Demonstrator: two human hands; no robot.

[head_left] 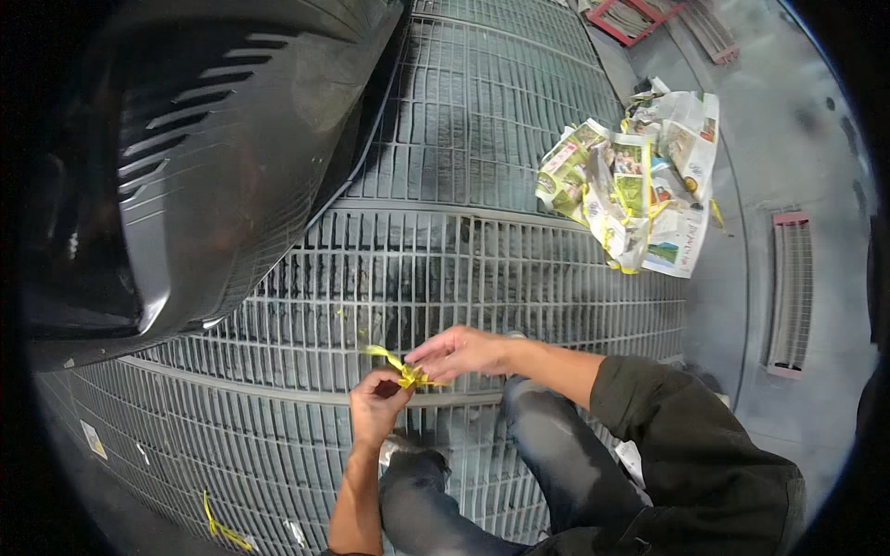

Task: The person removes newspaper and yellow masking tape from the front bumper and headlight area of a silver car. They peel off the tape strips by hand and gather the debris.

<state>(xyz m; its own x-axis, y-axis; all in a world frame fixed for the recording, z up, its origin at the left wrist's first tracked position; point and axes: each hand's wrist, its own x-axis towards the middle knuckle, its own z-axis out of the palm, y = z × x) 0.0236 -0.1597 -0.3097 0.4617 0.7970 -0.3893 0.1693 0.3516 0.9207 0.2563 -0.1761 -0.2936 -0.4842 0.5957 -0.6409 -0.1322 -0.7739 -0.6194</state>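
A crumpled strip of yellow tape [409, 374] is bunched between my two hands, low over the floor grating. My left hand [377, 405] pinches it from below between thumb and fingers. From the right, the fingers of my right hand [464, 353] close on the same bunch, partly covering it. One loose end [382, 353] of the tape sticks out to the upper left. My knees are bent just below the hands.
Metal grating [408, 241] forms the floor. A dark, glossy vehicle body [232, 139] with slotted vents looms at left. Crumpled newspaper [640, 185] with yellow tape scraps lies at right. Another yellow strip [222, 526] lies lower left. A pink-ended slatted rack [791, 295] stands far right.
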